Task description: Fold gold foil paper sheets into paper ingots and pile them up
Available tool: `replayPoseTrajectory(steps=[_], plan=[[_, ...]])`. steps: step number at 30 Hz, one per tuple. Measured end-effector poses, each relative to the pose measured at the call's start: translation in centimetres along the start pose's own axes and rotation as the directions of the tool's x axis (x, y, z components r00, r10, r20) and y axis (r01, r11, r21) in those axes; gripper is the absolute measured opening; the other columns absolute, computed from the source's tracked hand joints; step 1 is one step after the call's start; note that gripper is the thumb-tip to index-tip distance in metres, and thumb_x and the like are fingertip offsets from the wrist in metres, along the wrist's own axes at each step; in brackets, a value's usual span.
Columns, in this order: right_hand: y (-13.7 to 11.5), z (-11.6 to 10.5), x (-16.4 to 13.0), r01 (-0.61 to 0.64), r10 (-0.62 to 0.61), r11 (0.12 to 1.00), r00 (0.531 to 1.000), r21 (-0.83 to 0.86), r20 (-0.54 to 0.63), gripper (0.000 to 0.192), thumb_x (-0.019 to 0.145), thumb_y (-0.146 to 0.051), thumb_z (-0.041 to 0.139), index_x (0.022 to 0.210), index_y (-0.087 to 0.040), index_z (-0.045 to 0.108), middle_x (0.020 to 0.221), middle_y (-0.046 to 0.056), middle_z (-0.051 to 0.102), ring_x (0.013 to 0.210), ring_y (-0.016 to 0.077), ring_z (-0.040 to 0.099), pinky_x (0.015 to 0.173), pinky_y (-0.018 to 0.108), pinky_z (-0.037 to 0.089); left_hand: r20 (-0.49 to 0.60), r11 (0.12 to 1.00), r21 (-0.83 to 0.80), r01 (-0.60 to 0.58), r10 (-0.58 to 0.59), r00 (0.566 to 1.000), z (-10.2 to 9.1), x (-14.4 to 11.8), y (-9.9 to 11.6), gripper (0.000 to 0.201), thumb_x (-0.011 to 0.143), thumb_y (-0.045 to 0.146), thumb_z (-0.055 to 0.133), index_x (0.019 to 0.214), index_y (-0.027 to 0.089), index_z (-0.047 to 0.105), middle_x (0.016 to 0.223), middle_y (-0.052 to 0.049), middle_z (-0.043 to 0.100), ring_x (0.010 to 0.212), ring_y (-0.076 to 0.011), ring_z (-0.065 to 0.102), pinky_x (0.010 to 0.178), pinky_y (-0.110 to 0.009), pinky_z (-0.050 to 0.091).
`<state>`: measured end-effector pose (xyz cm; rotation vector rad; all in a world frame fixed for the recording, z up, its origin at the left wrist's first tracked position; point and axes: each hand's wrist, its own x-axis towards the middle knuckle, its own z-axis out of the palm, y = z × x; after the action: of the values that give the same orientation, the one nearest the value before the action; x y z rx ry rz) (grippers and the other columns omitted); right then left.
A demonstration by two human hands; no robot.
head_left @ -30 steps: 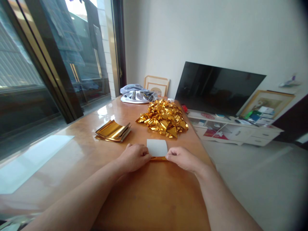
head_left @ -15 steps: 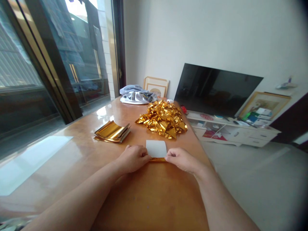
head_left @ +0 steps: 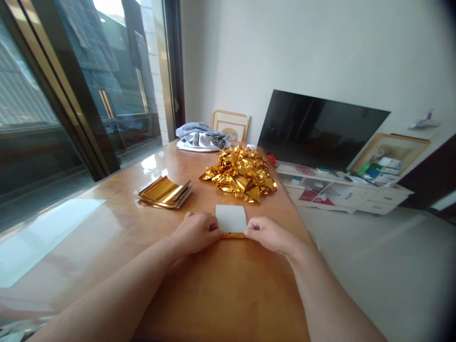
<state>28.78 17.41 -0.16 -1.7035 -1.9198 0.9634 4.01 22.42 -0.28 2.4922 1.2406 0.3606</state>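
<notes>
Just below the frame's centre, the left hand and right hand pinch a sheet at opposite ends of its gold near edge. Beyond lie a gold stack, left of centre, a gold heap at centre, then cloth.

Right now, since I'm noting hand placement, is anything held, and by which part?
A gold foil paper sheet, pale side up: the left hand holds the left end of its folded gold near edge, the right hand the right end.
</notes>
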Motion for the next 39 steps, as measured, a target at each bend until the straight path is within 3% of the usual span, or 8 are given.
replayPoseTrajectory(steps=[13, 20, 33, 39], plan=[[0.8, 0.2, 0.3, -0.009, 0.008, 0.998, 1.000, -0.055, -0.012, 0.017, 0.077, -0.033, 0.060, 0.072, -0.017, 0.058, 0.067, -0.003, 0.056, 0.059, 0.0106, 0.046, 0.052, 0.021, 0.029, 0.025, 0.998, 0.004, 0.056, -0.056, 0.998, -0.2, -0.1, 0.3, 0.026, 0.082, 0.045, 0.058, 0.071, 0.023, 0.064, 0.079, 0.002, 0.070, 0.074, -0.0177, 0.059, 0.072, -0.032, 0.031], [1.1, 0.3, 0.5, -0.024, 0.023, 0.998, 1.000, -0.065, -0.013, 0.015, 0.075, -0.032, 0.061, 0.072, -0.018, 0.060, 0.066, -0.003, 0.059, 0.059, 0.0107, 0.048, 0.052, 0.021, 0.030, 0.039, 0.997, 0.012, 0.075, -0.076, 0.996, -0.3, 0.0, 0.5, 0.027, 0.082, 0.046, 0.058, 0.071, 0.023, 0.065, 0.079, 0.001, 0.070, 0.073, -0.0173, 0.059, 0.069, -0.031, 0.031], [1.1, 0.5, 0.6, -0.046, 0.044, 0.996, 0.998, -0.077, -0.038, 0.016, 0.073, -0.033, 0.063, 0.071, -0.018, 0.062, 0.065, -0.003, 0.060, 0.059, 0.0110, 0.049, 0.052, 0.022, 0.031, 0.036, 0.995, 0.038, 0.087, -0.089, 0.995, -0.3, 0.0, 0.9, 0.026, 0.081, 0.046, 0.060, 0.071, 0.023, 0.066, 0.080, 0.000, 0.072, 0.077, -0.0199, 0.061, 0.078, -0.033, 0.035], [1.0, 0.4, 0.5, -0.041, 0.039, 0.996, 0.999, -0.074, -0.018, 0.015, 0.074, -0.033, 0.061, 0.071, -0.018, 0.061, 0.064, -0.004, 0.057, 0.057, 0.0105, 0.046, 0.050, 0.022, 0.029, 0.040, 0.996, 0.026, 0.084, -0.085, 0.996, -0.4, 0.0, 0.8, 0.025, 0.082, 0.044, 0.058, 0.071, 0.022, 0.064, 0.078, 0.000, 0.070, 0.074, -0.0189, 0.060, 0.074, -0.032, 0.033]])
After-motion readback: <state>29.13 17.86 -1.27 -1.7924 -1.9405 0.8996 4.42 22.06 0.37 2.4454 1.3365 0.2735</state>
